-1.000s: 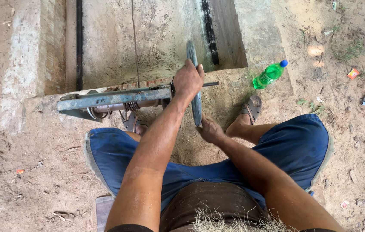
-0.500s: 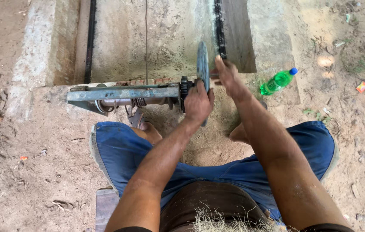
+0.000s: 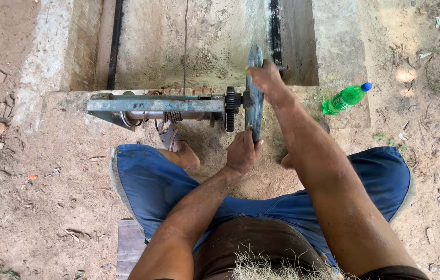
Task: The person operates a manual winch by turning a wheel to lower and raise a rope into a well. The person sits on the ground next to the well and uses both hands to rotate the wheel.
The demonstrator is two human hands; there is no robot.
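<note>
A grey-blue metal wheel (image 3: 254, 98) stands edge-on, fixed to a horizontal shaft with a black gear (image 3: 230, 108) and a blue steel bar (image 3: 152, 105) on a concrete ledge. My left hand (image 3: 243, 151) grips the wheel's near rim. At the far, upper rim my right hand (image 3: 265, 78) holds the wheel, beside a small side handle (image 3: 282, 67). A thin wire (image 3: 185, 46) runs down into the concrete channel behind. I sit with blue shorts (image 3: 152, 186) and bare knees apart.
A green plastic bottle with a blue cap (image 3: 345, 98) lies on the sand at the right. A black pipe (image 3: 114, 44) runs along the concrete channel (image 3: 204, 41). Sandy ground with litter and stones surrounds me. A wooden plank (image 3: 126, 243) is under me.
The wheel has turned. My right hand moved from the near rim up to the top of the wheel, while my left hand dropped from the top to the near rim.
</note>
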